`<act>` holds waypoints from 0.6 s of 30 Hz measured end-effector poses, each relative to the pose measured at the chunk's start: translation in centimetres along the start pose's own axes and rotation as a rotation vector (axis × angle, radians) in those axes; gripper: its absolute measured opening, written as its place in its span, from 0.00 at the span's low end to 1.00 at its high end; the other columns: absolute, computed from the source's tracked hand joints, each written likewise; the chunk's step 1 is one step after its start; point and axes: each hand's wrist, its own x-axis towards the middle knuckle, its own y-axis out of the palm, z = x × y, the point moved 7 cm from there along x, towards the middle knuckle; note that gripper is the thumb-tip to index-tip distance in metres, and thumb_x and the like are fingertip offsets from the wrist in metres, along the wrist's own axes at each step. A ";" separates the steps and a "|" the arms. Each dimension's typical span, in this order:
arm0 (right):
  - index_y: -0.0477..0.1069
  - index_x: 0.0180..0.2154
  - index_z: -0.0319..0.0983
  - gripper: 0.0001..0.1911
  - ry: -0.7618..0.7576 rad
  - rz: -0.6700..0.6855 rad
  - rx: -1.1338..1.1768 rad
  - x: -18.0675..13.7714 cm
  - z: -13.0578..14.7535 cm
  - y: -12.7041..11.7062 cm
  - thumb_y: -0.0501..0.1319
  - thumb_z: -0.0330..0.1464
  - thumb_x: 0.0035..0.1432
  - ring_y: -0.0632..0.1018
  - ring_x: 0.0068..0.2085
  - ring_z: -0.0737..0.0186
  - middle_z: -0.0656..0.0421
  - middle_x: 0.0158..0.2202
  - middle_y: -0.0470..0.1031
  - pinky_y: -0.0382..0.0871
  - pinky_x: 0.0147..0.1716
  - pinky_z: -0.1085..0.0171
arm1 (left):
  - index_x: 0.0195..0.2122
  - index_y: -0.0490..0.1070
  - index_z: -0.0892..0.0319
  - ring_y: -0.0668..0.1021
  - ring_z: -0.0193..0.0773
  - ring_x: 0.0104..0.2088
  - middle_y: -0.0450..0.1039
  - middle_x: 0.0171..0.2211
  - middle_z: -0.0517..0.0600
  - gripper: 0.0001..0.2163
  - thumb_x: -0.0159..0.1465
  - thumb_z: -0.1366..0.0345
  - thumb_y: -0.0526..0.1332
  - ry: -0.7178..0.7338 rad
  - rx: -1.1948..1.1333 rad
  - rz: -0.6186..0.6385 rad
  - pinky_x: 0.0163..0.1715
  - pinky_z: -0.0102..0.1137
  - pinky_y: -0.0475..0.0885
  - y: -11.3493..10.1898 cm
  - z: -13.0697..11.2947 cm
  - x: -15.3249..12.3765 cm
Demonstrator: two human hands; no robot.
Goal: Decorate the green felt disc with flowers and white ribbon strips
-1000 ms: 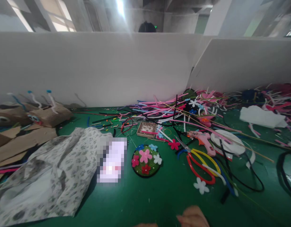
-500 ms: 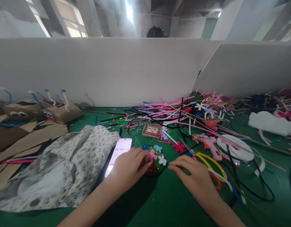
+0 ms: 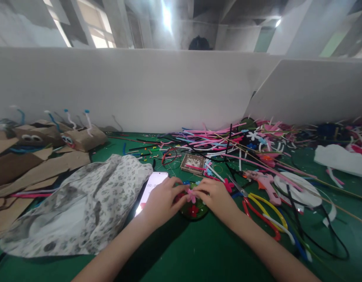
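Note:
A pink felt flower sits at the top of a round green piece decorated with flowers. My left hand pinches the pink flower from the left. From the right, the fingertips of my right hand are closed at the same flower's edge. A red flower shows on the front of the green piece, and a bit of blue peeks out behind my fingers. Under my left wrist lies a phone with a lit timer screen, partly covered.
Red and yellow-handled tools and a pink glue gun lie at right. Pipe cleaners are heaped behind. A patterned cloth and cardboard figures fill the left. A white partition closes off the back.
My right hand has moved left, from beside the green piece onto the pink flower. My left hand stays at the flower. The view has shifted slightly.

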 end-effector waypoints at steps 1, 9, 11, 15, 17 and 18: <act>0.78 0.30 0.40 0.07 -0.006 0.009 -0.009 0.0 0.2 0.1 0.62 0.26 0.57 0.76 0.33 0.66 0.60 0.31 0.76 0.69 0.35 0.68 | 0.49 0.72 0.54 0.72 0.43 0.45 0.71 0.45 0.52 0.16 0.68 0.57 0.50 -0.009 0.006 -0.012 0.44 0.38 0.69 -0.3 0.5 0.0; 0.76 0.31 0.38 0.09 -0.058 0.053 -0.115 -0.5 1.0 0.6 0.59 0.26 0.60 0.75 0.35 0.64 0.59 0.31 0.74 0.68 0.36 0.66 | 0.44 0.76 0.58 0.70 0.46 0.51 0.69 0.50 0.55 0.18 0.69 0.60 0.46 0.006 0.040 0.035 0.53 0.44 0.64 0.5 1.7 -0.2; 0.76 0.32 0.38 0.08 -0.061 0.045 -0.122 -0.9 0.8 0.5 0.59 0.26 0.60 0.75 0.35 0.64 0.59 0.31 0.74 0.68 0.35 0.67 | 0.45 0.76 0.57 0.69 0.46 0.52 0.69 0.52 0.54 0.18 0.69 0.60 0.46 -0.017 -0.008 0.036 0.54 0.45 0.63 0.6 1.6 -0.2; 0.76 0.34 0.38 0.09 -0.069 0.011 -0.124 -1.9 0.5 0.4 0.57 0.26 0.61 0.75 0.36 0.64 0.59 0.32 0.74 0.69 0.37 0.66 | 0.42 0.77 0.56 0.69 0.44 0.54 0.70 0.52 0.52 0.19 0.70 0.59 0.46 -0.088 -0.183 0.031 0.56 0.43 0.62 0.7 1.7 -0.1; 0.75 0.34 0.39 0.09 -0.073 -0.005 -0.122 -2.5 0.6 0.3 0.56 0.26 0.62 0.75 0.36 0.63 0.59 0.33 0.74 0.69 0.37 0.65 | 0.40 0.77 0.56 0.69 0.42 0.54 0.70 0.52 0.51 0.19 0.69 0.57 0.47 -0.145 -0.303 0.022 0.57 0.42 0.63 1.0 2.1 -0.1; 0.75 0.34 0.39 0.10 -0.076 -0.010 -0.120 -2.8 0.6 0.3 0.55 0.26 0.62 0.75 0.37 0.63 0.59 0.33 0.74 0.70 0.38 0.65 | 0.40 0.77 0.55 0.70 0.41 0.53 0.70 0.52 0.51 0.19 0.69 0.56 0.47 -0.178 -0.357 0.020 0.56 0.41 0.63 1.2 2.4 -0.1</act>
